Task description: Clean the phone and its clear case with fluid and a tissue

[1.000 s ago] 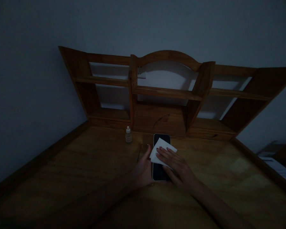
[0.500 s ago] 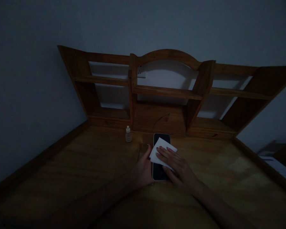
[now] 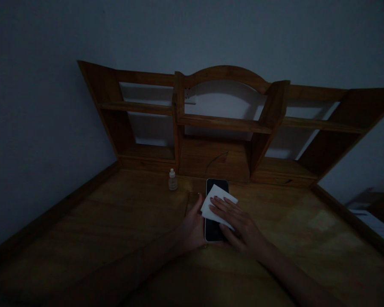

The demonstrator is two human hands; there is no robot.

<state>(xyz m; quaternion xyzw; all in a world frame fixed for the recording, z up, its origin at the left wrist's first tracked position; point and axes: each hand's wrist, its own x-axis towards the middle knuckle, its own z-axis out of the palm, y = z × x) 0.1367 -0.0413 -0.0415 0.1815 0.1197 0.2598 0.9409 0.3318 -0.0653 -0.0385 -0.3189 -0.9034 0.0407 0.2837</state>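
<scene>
The wooden desk [image 3: 115,221] fills most of my view, with a raised border along its left and right sides. At the back stands a wooden shelf unit [image 3: 224,123] against the wall; I see nothing on its boards. The room is quite dark, so small details are hard to read.

In the middle of the desk, close in front of the shelf unit, the phone [image 3: 216,186] lies flat with its dark screen up. Its long axis runs straight away from me, the far end pointing to the shelf and the near end toward my body. A white folded cloth [image 3: 218,201] lies across the middle of the screen, turned a little slantwise.

My right hand [image 3: 238,224] comes from the lower right and rests flat on the cloth, the fingers stretched and a little spread, pressing it on the glass; they are not closed around anything. My left hand [image 3: 192,228] lies against the left long edge of the phone, the thumb up along this edge, as if steadying it; I cannot tell if the other fingers grasp under it.

Both hands are equally near. A small dropper bottle [image 3: 172,180] stands upright to the left of the phone's far end, apart from it. There is open room on the desk to the right and toward me, little toward the shelf.
</scene>
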